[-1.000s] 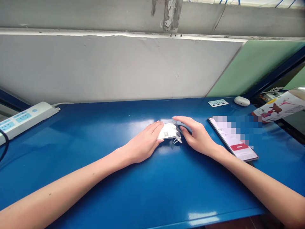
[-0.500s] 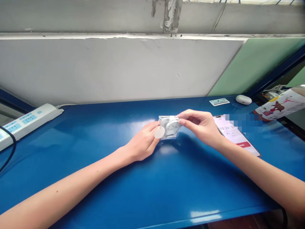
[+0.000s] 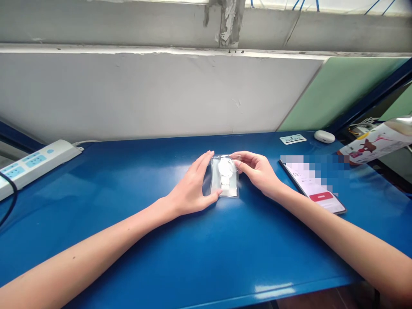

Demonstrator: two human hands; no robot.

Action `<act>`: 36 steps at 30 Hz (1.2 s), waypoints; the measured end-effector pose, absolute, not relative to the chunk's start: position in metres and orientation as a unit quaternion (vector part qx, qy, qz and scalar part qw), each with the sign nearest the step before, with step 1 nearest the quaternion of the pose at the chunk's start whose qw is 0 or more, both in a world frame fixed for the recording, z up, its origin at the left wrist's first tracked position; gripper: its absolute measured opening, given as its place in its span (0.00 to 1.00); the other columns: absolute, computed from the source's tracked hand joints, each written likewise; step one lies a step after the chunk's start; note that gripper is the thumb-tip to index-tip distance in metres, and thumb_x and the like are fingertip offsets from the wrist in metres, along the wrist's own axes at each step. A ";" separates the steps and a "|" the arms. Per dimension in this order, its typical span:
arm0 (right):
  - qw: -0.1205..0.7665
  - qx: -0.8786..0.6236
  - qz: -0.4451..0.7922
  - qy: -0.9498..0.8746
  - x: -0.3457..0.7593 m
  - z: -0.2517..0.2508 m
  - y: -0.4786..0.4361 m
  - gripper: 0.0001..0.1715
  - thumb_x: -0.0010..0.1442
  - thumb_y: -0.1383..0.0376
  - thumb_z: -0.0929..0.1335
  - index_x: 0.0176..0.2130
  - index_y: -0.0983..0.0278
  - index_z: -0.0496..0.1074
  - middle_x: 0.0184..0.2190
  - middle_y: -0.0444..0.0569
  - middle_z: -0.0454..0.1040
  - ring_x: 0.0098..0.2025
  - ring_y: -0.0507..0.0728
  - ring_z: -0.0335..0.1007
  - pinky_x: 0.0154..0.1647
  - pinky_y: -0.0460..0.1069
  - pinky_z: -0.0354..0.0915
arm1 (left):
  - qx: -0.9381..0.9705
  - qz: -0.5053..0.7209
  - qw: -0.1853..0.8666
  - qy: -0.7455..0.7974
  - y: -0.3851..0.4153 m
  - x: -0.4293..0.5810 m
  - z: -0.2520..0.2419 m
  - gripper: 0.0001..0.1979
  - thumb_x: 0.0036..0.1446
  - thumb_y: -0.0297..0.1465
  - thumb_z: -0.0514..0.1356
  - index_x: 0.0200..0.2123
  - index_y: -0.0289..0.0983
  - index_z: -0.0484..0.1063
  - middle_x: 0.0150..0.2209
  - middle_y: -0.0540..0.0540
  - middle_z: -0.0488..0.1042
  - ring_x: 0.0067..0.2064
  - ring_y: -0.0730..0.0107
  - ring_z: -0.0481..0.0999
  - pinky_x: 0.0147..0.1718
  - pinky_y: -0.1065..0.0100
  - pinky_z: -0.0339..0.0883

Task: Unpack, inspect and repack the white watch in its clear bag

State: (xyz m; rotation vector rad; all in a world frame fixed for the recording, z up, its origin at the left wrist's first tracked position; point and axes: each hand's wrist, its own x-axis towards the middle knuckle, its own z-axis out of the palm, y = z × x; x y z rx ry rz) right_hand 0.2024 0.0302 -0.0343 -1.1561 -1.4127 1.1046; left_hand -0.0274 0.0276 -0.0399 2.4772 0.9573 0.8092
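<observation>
A clear plastic bag [image 3: 215, 180] stands tilted up over the table's middle. Inside it shows a white round item [image 3: 225, 167] with a white rectangular part below; its exact kind is not clear. My right hand [image 3: 257, 171] pinches the bag's upper right edge between thumb and fingers. On the bag's left side is my left hand [image 3: 191, 189], with its fingers stretched upward and its thumb apart, the thumb tip touching the bag's lower front. The bag's far side is hidden.
A blue table [image 3: 206, 253] lies under both hands. On the left is a white power strip [image 3: 38, 165]. To the right are a phone [image 3: 309, 182], a small card [image 3: 292, 139], a white earbud case [image 3: 324, 137] and a tilted printed bottle [image 3: 376, 143]. A wall [image 3: 144, 94] stands behind.
The bag has turned more upright and shows its white contents frontally. My left hand has gone from pinching a white disc at its edge to spread fingers. My right hand has shifted slightly left.
</observation>
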 end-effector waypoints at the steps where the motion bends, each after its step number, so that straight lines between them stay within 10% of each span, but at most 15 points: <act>1: 0.476 -0.477 0.453 -0.584 0.203 -0.036 0.031 0.13 0.58 0.59 0.71 0.42 0.63 0.77 0.40 0.52 0.81 0.41 0.58 0.77 0.40 0.53 0.72 | 0.882 0.275 0.181 0.338 0.027 -0.027 -0.039 0.46 0.56 0.37 0.64 0.70 0.38 0.41 0.70 0.33 0.49 0.71 0.47 0.50 0.66 0.47 0.53; 10: 0.406 -0.500 0.314 -0.698 0.210 -0.046 0.026 0.15 0.65 0.62 0.66 0.50 0.62 0.73 0.43 0.52 0.80 0.41 0.59 0.76 0.42 0.55 0.73 | 0.903 0.177 0.158 0.359 0.032 -0.028 -0.036 0.44 0.55 0.48 0.65 0.68 0.35 0.52 0.70 0.32 0.52 0.71 0.43 0.49 0.67 0.43 0.47; 17: 0.276 -0.449 0.080 -0.846 0.220 -0.043 0.022 0.21 0.68 0.59 0.62 0.56 0.63 0.71 0.59 0.61 0.70 0.62 0.68 0.65 0.60 0.67 0.64 | 0.906 0.131 0.148 0.373 0.038 -0.030 -0.030 0.46 0.53 0.57 0.62 0.65 0.33 0.58 0.66 0.32 0.61 0.68 0.40 0.57 0.65 0.41 0.50; 23: 0.164 -0.406 0.099 -0.893 0.228 -0.038 0.020 0.48 0.61 0.44 0.66 0.68 0.69 0.56 0.66 0.66 0.61 0.69 0.71 0.54 0.66 0.67 0.57 | 0.915 0.144 0.143 0.348 0.041 -0.035 -0.029 0.46 0.52 0.58 0.62 0.64 0.33 0.60 0.64 0.32 0.64 0.66 0.41 0.60 0.63 0.45 0.55; 36: 0.107 -0.419 0.148 -0.889 0.236 -0.036 0.023 0.62 0.57 0.38 0.67 0.72 0.68 0.42 0.72 0.66 0.46 0.72 0.71 0.43 0.68 0.67 0.53 | 0.915 0.131 0.130 0.358 0.038 -0.034 -0.033 0.45 0.54 0.55 0.62 0.65 0.32 0.57 0.67 0.30 0.60 0.68 0.41 0.57 0.65 0.43 0.51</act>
